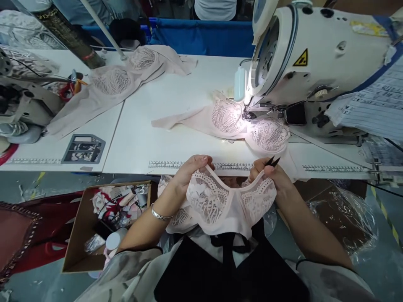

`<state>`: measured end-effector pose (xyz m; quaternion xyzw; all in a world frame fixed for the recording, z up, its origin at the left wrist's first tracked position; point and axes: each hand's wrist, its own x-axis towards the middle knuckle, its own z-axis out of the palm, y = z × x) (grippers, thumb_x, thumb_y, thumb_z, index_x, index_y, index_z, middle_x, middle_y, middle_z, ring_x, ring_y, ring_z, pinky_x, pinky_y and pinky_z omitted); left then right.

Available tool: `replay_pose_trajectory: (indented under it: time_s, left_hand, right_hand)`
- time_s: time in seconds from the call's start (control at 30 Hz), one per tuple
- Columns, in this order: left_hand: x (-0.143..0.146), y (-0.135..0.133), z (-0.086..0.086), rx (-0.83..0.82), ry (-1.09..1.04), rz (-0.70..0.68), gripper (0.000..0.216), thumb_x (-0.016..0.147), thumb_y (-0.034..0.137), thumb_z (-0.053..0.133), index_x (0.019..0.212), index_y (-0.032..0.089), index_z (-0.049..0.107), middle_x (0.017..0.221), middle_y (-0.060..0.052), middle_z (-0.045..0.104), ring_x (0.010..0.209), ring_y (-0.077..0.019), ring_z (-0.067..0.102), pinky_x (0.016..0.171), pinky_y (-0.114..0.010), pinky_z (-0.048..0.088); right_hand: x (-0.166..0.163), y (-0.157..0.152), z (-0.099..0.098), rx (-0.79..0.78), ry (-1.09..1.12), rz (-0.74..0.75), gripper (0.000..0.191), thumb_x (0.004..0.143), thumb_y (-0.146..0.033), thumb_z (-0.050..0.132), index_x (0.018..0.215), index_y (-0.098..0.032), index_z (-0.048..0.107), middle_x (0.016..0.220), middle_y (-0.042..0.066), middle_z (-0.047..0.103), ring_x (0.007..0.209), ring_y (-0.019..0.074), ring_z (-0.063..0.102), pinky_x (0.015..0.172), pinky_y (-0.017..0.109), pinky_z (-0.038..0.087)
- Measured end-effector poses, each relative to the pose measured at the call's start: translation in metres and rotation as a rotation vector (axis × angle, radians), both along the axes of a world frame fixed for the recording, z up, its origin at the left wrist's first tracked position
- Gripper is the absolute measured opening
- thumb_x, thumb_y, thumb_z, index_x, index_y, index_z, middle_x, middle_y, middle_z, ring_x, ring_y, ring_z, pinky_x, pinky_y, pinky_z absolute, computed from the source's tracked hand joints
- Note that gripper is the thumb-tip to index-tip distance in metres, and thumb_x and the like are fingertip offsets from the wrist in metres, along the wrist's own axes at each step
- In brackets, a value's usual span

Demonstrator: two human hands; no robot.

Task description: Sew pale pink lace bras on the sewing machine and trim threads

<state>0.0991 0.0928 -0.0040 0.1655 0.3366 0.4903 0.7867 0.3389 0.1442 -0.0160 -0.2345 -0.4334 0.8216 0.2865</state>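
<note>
I hold a pale pink lace bra [228, 201] up in front of me, just below the table's front edge. My left hand [190, 170] is closed on its upper left edge, a silver bangle on that wrist. My right hand [267, 174] pinches the upper right edge and also grips small black thread snips [273, 161], whose tips point up and right. Another pink lace bra [239, 123] lies under the needle of the white sewing machine [308, 58], lit by its lamp.
A further pink lace garment [119, 84] lies at the table's back left. The white table [157, 138] carries printed rulers along its front edge. A cardboard box of scraps [107, 222] stands on the floor at left, clear plastic bags at right. Another machine sits far left.
</note>
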Motion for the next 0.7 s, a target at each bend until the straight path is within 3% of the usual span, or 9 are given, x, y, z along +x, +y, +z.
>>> replay_pose_trajectory:
  time_s: [0.27,0.57,0.7]
  left_hand:
    - [0.001,-0.007,-0.008,0.026,-0.087,0.001,0.062,0.063,0.04,0.093,0.053,0.019,0.036,0.045,0.009,0.033,0.036,-0.0023,0.029,0.035,-0.014,0.031]
    - [0.001,-0.007,-0.005,0.027,-0.061,-0.017,0.066,0.062,0.043,0.094,0.051,0.019,0.033,0.045,0.009,0.03,0.036,-0.0018,0.027,0.035,-0.014,0.031]
    - [0.001,-0.008,-0.002,0.033,-0.045,-0.011,0.065,0.063,0.043,0.093,0.051,0.019,0.034,0.045,0.009,0.031,0.036,-0.0019,0.027,0.035,-0.014,0.031]
  right_hand:
    - [0.004,0.002,-0.014,-0.011,0.073,0.034,0.063,0.075,-0.055,0.082,0.056,-0.022,0.032,0.046,-0.008,0.042,0.038,0.007,0.028,0.039,0.023,0.021]
    - [0.004,0.0,-0.008,0.022,0.028,0.025,0.062,0.072,-0.057,0.084,0.054,-0.022,0.036,0.046,-0.008,0.042,0.038,0.0067,0.029,0.039,0.023,0.021]
    - [0.01,0.004,0.001,0.121,-0.001,0.052,0.06,0.076,-0.057,0.081,0.054,-0.021,0.039,0.047,-0.009,0.039,0.039,0.0057,0.026,0.04,0.023,0.021]
